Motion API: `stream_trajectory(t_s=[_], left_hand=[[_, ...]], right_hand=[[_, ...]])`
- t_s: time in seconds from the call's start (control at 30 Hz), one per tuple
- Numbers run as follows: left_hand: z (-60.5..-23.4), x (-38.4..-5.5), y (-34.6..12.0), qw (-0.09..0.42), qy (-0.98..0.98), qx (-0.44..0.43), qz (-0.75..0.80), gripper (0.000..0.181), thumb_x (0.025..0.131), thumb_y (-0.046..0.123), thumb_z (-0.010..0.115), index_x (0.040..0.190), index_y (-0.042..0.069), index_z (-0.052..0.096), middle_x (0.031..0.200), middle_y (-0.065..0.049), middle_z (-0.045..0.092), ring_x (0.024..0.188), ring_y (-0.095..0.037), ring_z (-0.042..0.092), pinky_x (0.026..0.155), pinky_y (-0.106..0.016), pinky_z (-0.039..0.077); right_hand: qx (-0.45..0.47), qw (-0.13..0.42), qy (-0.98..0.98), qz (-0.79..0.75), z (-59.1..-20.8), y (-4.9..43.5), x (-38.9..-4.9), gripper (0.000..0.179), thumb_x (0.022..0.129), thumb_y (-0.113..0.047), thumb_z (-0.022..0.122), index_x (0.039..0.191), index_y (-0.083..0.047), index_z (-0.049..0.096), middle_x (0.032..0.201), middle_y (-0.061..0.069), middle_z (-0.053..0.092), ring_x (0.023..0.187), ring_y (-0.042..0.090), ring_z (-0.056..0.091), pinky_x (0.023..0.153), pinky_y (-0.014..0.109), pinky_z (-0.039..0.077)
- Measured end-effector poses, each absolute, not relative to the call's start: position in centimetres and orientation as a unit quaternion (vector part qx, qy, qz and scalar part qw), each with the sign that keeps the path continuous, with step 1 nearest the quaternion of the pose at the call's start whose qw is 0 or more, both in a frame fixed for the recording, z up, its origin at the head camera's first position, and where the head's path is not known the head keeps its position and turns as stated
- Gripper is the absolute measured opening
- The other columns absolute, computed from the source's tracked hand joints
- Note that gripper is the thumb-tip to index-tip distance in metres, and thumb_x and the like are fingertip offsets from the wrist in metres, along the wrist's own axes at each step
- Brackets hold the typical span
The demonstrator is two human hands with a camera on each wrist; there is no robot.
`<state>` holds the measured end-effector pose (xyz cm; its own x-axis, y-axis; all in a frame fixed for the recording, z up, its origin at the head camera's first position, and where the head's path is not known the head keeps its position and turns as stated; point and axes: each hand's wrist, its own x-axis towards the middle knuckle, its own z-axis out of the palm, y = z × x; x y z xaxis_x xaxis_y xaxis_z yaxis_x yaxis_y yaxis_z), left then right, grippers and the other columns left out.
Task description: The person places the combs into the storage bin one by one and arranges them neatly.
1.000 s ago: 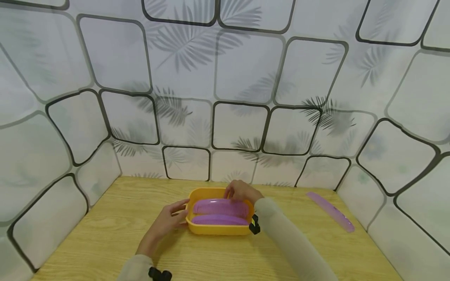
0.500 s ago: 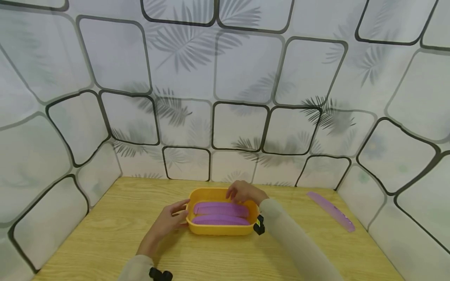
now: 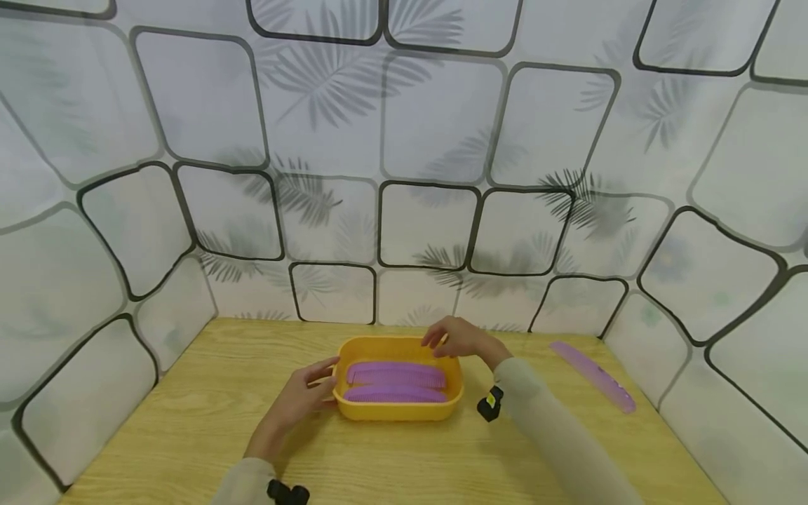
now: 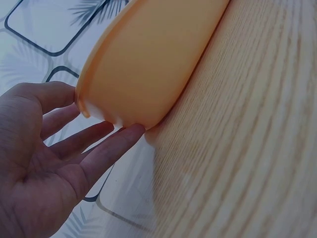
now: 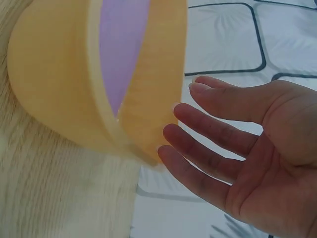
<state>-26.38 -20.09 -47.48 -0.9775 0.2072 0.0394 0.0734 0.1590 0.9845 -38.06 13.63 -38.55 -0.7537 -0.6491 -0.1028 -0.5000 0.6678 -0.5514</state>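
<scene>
A yellow plastic basket (image 3: pixel 398 412) stands on the wooden table with two purple combs lying side by side in it, the rear comb (image 3: pixel 396 374) and the front comb (image 3: pixel 394 394). My left hand (image 3: pixel 300 394) rests its fingertips against the basket's left end, and the left wrist view shows those fingers (image 4: pixel 116 146) spread and touching the outer wall. Over the basket's back right corner is my right hand (image 3: pixel 463 338), holding nothing. In the right wrist view its fingers (image 5: pixel 208 151) are relaxed and apart, close to the rim.
A third purple comb (image 3: pixel 593 376) lies slantwise on the table (image 3: pixel 404 463) at the right. Patterned white wall covering (image 3: pixel 429 224) rises behind the table and along both sides.
My right hand has let go of the rear comb, which now lies lower in the basket, and has moved up and right to the corner. The left hand stays at the left end.
</scene>
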Motion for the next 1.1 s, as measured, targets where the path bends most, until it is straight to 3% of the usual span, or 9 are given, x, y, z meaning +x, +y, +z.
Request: stream_trajectory(t_s=[0.17,0.47,0.73,1.1], left_hand=[[-47.5,-26.6,-20.2,0.05,0.756,0.102,0.645,0.054,0.108,0.012,0.053,0.157,-0.003,0.037,0.154,-0.04,0.039,0.132,-0.05,0.056,0.093,-0.048,0.063],[-47.6,-26.7,-20.4,0.047,0.755,0.113,0.645,0.054,0.108,0.012,0.053,0.157,-0.004,0.036,0.153,-0.041,0.039,0.132,-0.051,0.056,0.093,-0.048,0.063],[-47.4,-26.5,-20.3,0.044,0.759,0.109,0.641,0.054,0.108,0.011,0.054,0.156,-0.005,0.038,0.152,-0.041,0.039,0.132,-0.051,0.055,0.093,-0.049,0.063],[-47.6,-26.3,-20.0,0.045,0.761,0.095,0.64,0.053,0.108,0.01,0.054,0.156,-0.003,0.039,0.154,-0.04,0.039,0.134,-0.052,0.054,0.093,-0.048,0.063]], right_hand=[[-0.332,0.133,0.895,-0.266,-38.1,15.8,-38.0,0.026,0.096,-0.003,0.069,0.121,0.004,0.072,0.117,0.026,0.073,0.099,0.03,0.075,0.075,0.032,0.064],[-0.318,0.122,0.899,-0.275,-38.5,20.6,-38.0,0.025,0.096,-0.006,0.07,0.12,0.003,0.071,0.112,0.025,0.073,0.093,0.028,0.076,0.067,0.029,0.062],[-0.286,0.115,0.906,-0.29,-39.1,25.4,-36.7,0.026,0.096,-0.002,0.067,0.121,0.004,0.069,0.116,0.029,0.071,0.099,0.038,0.075,0.072,0.039,0.065],[-0.291,0.072,0.91,-0.285,-39.2,29.9,-35.4,0.029,0.096,-0.004,0.069,0.122,0.007,0.067,0.117,0.031,0.069,0.105,0.046,0.069,0.074,0.037,0.065]])
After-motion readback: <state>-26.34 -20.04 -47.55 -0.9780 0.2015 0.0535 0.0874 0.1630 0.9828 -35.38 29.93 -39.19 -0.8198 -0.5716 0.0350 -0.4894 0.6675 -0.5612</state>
